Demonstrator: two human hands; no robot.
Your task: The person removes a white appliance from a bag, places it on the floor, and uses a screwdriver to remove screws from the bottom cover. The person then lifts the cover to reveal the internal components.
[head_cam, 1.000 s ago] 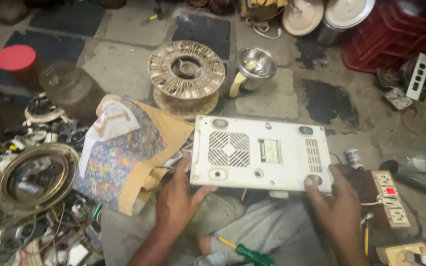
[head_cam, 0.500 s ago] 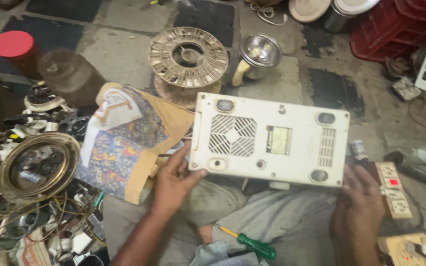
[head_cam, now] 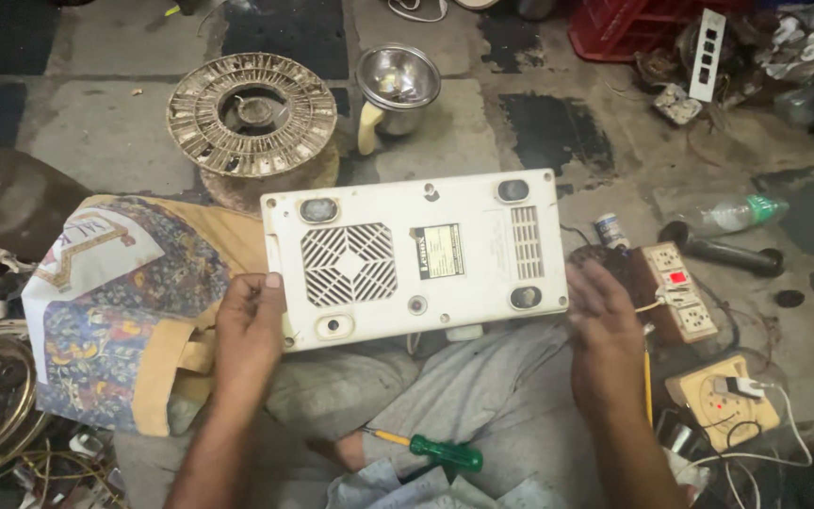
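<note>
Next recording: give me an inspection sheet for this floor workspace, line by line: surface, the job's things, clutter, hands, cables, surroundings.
Surface: stained concrete floor with dark patches.
Job's things: white appliance held underside up over the lap, vent grille and four feet showing.
Clutter: green-handled screwdriver on the lap; patterned cloth bag; round slotted disc; steel jar; plastic bottle.
Hands: left hand grips the appliance's left edge; right hand at its right edge, fingers spread.
Cables: white cord by the socket boards; tangled wires lower left.
Surroundings: red crate at the top, scrap parts around.
</note>
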